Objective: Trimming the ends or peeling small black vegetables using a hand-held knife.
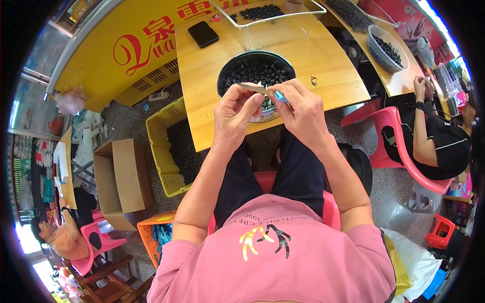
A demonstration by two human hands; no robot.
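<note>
A round bowl sits on the table with lots of small dark balls in it. Above the near side of the bowl, the right hand holds a little knife, its fingers snug on the blue handle. The blade points left. The left hand is over the bowl's near side too, thumb and fingers curled close by the blade. It may be pinching one ball, but the fingers hide that, so I cannot tell.

To do this well, I think small, slow cuts are best. The left thumb should tuck away from the sharp edge. Both hands should work over the bowl, so bits drop inside. The phone lies past the bowl, to its left, safely out of the way.
</note>
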